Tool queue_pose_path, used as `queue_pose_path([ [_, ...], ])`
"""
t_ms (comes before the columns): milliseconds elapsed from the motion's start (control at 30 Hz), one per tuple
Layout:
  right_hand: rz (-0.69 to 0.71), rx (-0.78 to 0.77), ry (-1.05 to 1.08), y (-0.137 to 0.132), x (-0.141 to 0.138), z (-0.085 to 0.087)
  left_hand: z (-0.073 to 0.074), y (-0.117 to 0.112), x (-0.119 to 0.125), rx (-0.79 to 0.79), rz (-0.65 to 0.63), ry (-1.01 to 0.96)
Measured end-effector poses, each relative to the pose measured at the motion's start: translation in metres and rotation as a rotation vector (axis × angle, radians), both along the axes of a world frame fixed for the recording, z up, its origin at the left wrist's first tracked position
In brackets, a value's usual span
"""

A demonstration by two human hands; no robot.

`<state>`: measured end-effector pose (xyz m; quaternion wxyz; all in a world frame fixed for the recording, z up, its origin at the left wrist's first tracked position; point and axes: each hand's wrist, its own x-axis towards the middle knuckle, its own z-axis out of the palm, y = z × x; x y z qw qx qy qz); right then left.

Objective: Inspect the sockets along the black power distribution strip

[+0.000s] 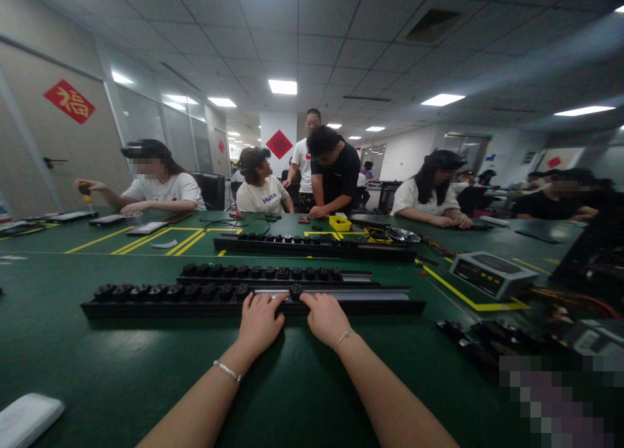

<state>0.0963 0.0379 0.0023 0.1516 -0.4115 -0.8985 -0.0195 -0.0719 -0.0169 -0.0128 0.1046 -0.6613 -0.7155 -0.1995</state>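
A long black rail (370, 307) lies across the table in front of me, with a row of round black socket-like modules (156, 292) along its left part. One separate module (296, 292) sits in the rail between my hands. My left hand (260, 323) grips the rail, its index fingertip against that module's left side and the thumb at the rail's front. From the right, the fingertips of my right hand (327, 319) close on the same module, thumb low at the rail's front edge. Just behind lies a shorter rail (358, 277) with similar modules.
Farther back lies another long black rail (312, 245), near a yellow bin (340, 223). A grey power supply box (493, 274) and cables stand at right. Black parts (492, 337) lie nearer. A white object (30, 419) is at front left. Several people sit or stand across the table.
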Motion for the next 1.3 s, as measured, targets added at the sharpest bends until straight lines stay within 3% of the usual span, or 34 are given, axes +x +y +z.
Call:
queue_pose_path([
  [1300, 0.002, -0.033, -0.001, 0.0044, 0.0075, 0.0014, 0.0005, -0.0016, 0.0017, 0.019, -0.015, 0.005],
])
